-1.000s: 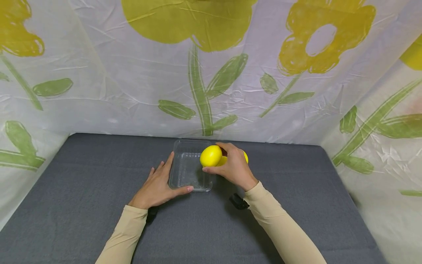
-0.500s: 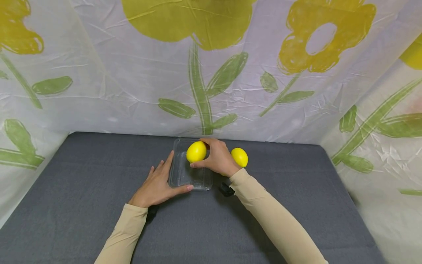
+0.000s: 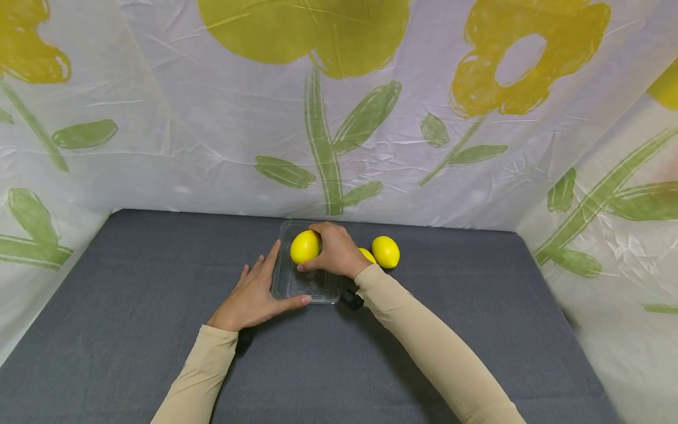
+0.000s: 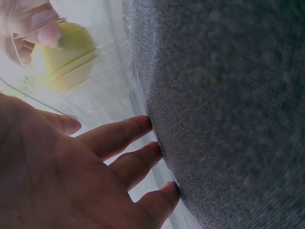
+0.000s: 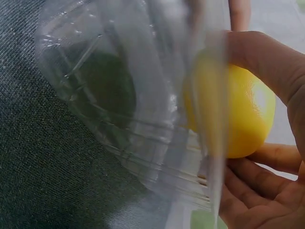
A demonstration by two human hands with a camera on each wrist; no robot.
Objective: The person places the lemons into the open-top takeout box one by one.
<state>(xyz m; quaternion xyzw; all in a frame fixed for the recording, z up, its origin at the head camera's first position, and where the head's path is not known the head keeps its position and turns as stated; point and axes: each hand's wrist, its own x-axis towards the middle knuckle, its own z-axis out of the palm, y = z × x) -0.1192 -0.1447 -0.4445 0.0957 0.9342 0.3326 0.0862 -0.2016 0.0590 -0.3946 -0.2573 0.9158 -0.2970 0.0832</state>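
A clear plastic container (image 3: 324, 301) stands on the grey tabletop near its back edge. My right hand (image 3: 338, 252) grips a yellow lemon (image 3: 304, 247) between thumb and fingers, over the left half of the container. In the right wrist view, the lemon (image 5: 250, 112) shows partly through the container's clear wall (image 5: 152, 90). My left hand (image 3: 251, 303) is spread with fairly straight fingers along the container's left side, its thumb at the near rim. The left wrist view has its fingertips (image 4: 143, 123) at the container's lower edge.
Two more lemons lie just right of the container: one lemon (image 3: 385, 252) in full view, another lemon (image 3: 366, 255) partly hidden by my right hand. A flower-printed curtain (image 3: 212, 147) hangs behind the grey cloth-covered table (image 3: 132, 282).
My right hand has carried the lemon leftward, from the container's right edge to over its left half. The two other lemons have come into clearer view. My left hand has stayed put.
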